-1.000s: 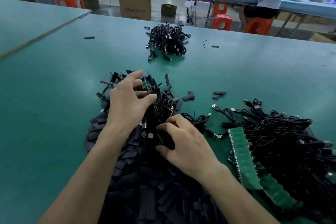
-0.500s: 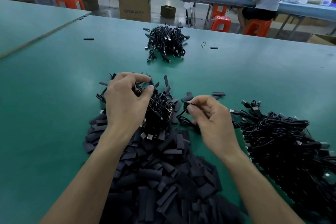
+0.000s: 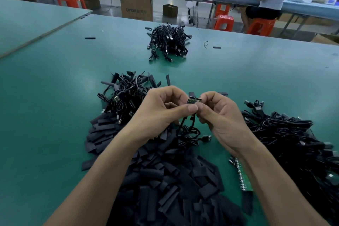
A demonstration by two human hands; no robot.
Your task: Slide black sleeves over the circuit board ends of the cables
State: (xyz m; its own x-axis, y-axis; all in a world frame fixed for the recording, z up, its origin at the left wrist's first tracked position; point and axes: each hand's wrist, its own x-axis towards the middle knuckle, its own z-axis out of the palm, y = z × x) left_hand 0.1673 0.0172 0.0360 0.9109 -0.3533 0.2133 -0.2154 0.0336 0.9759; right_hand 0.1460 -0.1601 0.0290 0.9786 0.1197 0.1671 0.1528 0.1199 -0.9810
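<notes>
Both hands meet above the green table. My left hand and my right hand pinch a small circuit board between thumbs and fingertips. A black sleeve stands just behind the board; which hand holds it I cannot tell. The board's black cable hangs down in loops, its USB plug lying on the table. A large heap of flat black sleeves lies under my forearms.
A tangle of cables covers the table at the right, with a green board strip beside it. Another cable bundle lies left of my hands, and a far pile sits mid-table. A person sits at the blue bench behind.
My left hand left the cable bundle and came to the centre. My right hand lifted the cable end, and both hands now pinch its circuit board together.
</notes>
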